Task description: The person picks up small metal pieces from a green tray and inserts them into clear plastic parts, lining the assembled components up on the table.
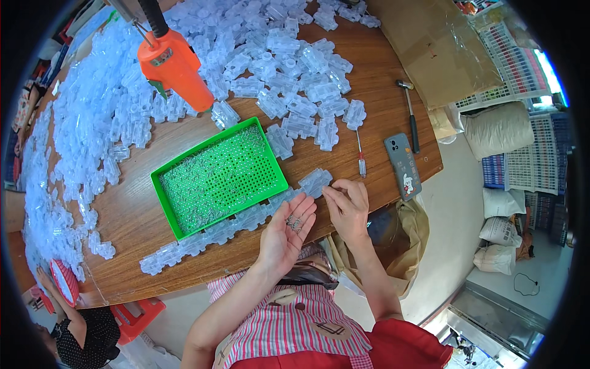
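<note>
My left hand [281,238] lies palm up near the table's front edge, fingers slightly cupped, with several small metal screws [294,222] in it. Just to its right, my right hand [349,212] pinches thumb and fingertips together beside a clear plastic part [315,182]. Whatever sits in that pinch is too small to make out. This part is at the right end of a row of similar clear parts [216,234]. Behind the row stands a green perforated basket [235,211], with many loose screws [200,175] spread inside.
An orange electric screwdriver [175,66] hangs over the basket's far side. Clear parts form a large pile [270,46] behind. A screwdriver [361,166], phone [402,167] and hammer [412,120] lie right, near a cardboard box [430,49]. Another person's hand [46,280] is far left.
</note>
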The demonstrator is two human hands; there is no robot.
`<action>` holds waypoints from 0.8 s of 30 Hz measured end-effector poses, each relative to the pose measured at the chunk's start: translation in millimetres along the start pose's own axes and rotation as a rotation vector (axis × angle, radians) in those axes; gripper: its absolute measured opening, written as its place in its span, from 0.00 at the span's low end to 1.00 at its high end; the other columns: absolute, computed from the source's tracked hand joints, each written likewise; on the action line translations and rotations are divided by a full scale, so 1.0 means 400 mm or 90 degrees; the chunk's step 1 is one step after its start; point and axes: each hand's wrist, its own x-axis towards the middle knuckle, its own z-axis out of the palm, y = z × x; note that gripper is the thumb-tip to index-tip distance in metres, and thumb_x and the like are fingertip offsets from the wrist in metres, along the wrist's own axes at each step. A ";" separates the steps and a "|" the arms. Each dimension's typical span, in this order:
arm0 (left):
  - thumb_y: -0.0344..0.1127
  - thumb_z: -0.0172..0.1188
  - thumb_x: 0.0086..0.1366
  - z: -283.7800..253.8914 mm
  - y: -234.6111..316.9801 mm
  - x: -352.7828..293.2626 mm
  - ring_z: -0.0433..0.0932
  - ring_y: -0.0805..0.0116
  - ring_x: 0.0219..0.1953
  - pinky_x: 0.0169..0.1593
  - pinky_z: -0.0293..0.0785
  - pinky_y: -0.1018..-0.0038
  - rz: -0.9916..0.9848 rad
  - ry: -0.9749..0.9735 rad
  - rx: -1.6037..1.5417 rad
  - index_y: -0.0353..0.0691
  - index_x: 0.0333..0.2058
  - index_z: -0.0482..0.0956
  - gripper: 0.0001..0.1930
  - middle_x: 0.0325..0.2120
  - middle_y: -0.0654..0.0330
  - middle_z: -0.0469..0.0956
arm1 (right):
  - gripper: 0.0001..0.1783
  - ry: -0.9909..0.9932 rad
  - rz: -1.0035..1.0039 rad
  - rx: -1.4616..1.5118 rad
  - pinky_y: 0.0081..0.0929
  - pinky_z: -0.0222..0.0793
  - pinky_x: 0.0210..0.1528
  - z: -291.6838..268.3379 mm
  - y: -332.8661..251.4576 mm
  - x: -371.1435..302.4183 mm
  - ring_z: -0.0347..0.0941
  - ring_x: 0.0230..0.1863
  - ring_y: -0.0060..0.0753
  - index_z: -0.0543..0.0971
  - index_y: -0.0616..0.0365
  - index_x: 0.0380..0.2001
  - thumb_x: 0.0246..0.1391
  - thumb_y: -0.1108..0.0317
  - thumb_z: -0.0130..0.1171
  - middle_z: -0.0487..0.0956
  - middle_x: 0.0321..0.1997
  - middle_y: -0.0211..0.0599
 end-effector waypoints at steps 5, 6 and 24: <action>0.43 0.41 0.74 -0.002 0.002 -0.003 0.70 0.65 0.60 0.64 0.67 0.69 0.001 0.007 0.007 0.35 0.60 0.65 0.23 0.58 0.54 0.70 | 0.12 -0.003 0.000 0.001 0.29 0.67 0.36 0.000 -0.002 0.001 0.70 0.34 0.34 0.83 0.55 0.35 0.43 0.77 0.68 0.76 0.36 0.31; 0.43 0.41 0.74 -0.002 0.003 -0.004 0.70 0.65 0.60 0.64 0.67 0.69 0.003 0.006 0.006 0.35 0.60 0.65 0.23 0.58 0.54 0.70 | 0.12 -0.005 0.007 0.006 0.27 0.68 0.35 0.000 -0.003 0.001 0.70 0.34 0.33 0.84 0.56 0.34 0.43 0.79 0.68 0.76 0.36 0.33; 0.44 0.41 0.74 -0.002 -0.005 -0.021 0.68 0.64 0.61 0.63 0.66 0.70 0.030 -0.098 0.008 0.32 0.62 0.61 0.25 0.61 0.50 0.66 | 0.11 -0.084 0.118 0.131 0.34 0.68 0.39 -0.065 -0.163 0.007 0.70 0.38 0.38 0.82 0.56 0.31 0.40 0.76 0.68 0.74 0.37 0.33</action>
